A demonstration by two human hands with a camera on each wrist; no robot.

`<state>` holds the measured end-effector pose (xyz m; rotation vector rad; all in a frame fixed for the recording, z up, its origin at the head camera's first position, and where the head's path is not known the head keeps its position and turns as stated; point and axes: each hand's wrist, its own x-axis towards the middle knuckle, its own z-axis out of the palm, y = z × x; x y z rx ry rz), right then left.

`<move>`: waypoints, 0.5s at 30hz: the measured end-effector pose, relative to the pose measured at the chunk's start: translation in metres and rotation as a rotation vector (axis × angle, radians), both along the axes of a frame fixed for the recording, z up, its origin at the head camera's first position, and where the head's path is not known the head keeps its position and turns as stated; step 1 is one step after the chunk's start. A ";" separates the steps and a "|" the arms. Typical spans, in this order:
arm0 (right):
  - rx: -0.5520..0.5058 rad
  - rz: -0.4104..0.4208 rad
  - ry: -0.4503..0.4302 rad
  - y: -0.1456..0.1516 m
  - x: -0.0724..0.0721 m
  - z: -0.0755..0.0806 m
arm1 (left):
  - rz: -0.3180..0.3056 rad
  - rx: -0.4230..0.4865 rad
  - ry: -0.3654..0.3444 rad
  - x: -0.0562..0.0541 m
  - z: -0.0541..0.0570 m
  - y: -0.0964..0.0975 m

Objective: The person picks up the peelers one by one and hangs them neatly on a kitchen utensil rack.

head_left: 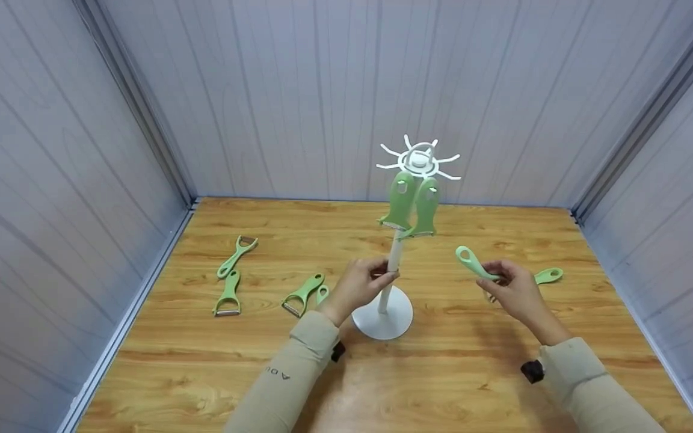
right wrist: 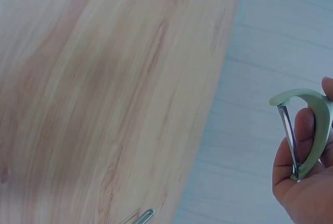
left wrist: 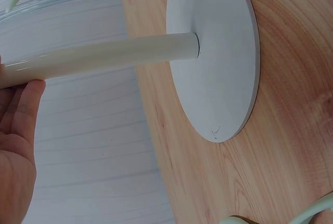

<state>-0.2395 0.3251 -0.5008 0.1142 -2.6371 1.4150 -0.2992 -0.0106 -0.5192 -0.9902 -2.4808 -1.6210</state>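
My left hand (head_left: 361,285) grips the white pole (head_left: 394,252) of an upright hook stand, about midway up. Its round base (head_left: 382,328) rests on the table, and curved hooks fan out from the top ring (head_left: 420,161). Two green peelers, one at the left (head_left: 402,198) and one at the right (head_left: 427,207), hang from front hooks. Off to the right of the stand, my right hand (head_left: 512,288) holds a green peeler (head_left: 470,261) above the table, its holed handle end pointing up and left. The right wrist view shows that peeler's metal blade (right wrist: 289,135) beside the fingers.
On the wooden table (head_left: 202,373) lie several more peelers: two at the left (head_left: 237,255) (head_left: 228,294), a pair (head_left: 304,291) (head_left: 322,293) near my left wrist, and one (head_left: 549,276) behind my right hand. Pale panel walls (head_left: 274,102) enclose the back and sides.
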 end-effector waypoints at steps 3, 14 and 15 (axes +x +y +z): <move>-0.039 -0.010 0.008 -0.005 0.000 0.003 | 0.000 0.000 -0.002 0.000 0.000 0.000; -0.196 -0.048 0.090 -0.022 0.006 0.018 | -0.004 0.009 -0.015 0.000 0.000 0.001; -0.211 -0.051 0.097 -0.023 0.007 0.020 | -0.003 0.007 -0.014 0.000 0.000 0.001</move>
